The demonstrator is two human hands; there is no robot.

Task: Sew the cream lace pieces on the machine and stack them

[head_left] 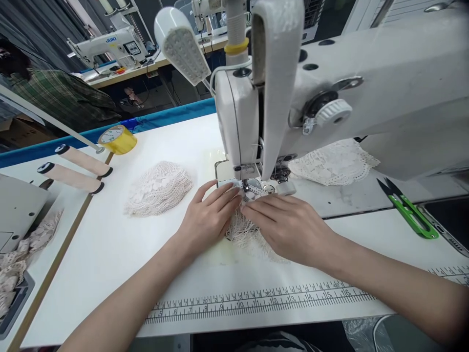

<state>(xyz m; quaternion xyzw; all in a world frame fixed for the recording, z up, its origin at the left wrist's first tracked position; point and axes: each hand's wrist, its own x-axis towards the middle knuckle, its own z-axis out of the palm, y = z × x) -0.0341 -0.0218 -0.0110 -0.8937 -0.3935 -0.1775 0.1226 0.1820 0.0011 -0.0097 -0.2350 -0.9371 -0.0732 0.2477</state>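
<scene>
I view both bare forearms from above, reaching forward over a white tabletop (102,274) and converging beneath a white industrial sewing machine (238,115). The left hand (208,217) lies palm down, fingers extended and slightly bent towards the metal presser foot (245,186); the right hand (293,225) angles inward, fingers drawn together. Both touch a cream, fringed lace piece (242,233), which lies at the needle area and spreads between them towards the table's near edge; I cannot tell whether either thumb closes on it from beneath. A printed black ruler scale (271,300) runs along the near edge. To the left I note a cream lace pile (159,189), a yellow tape roll (122,142) and two pale pink thread spools (75,178); to the right, green-handled snips (412,215). Beyond, a person in green plaid (66,95) sits near another white sewing machine (113,46) and dark grey curtains (47,24).
</scene>
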